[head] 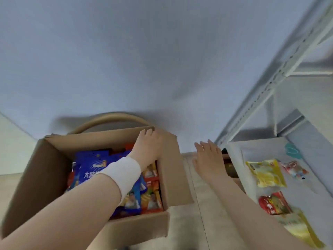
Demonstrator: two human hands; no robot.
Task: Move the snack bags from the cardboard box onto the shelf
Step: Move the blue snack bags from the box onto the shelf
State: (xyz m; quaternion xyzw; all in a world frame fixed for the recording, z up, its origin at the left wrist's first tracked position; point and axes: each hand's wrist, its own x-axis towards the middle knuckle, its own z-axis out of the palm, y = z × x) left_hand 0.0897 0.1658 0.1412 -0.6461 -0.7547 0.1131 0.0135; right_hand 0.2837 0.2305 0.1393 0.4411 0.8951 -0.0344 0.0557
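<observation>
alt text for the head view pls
A person's left hand reaches over an open cardboard box of snack bags, while the open right hand hovers beside a white shelf holding a yellow bag and a red bag.

The cardboard box (54,159) is matt brown corrugated paper. Inside it, the snack bags (93,170) are glossy printed plastic film. Right of the box, the shelf (234,150) looks smooth, white-painted metal.

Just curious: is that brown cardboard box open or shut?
Open: the brown cardboard box has flaps spread, with blue and red snack bags visible inside.
</observation>
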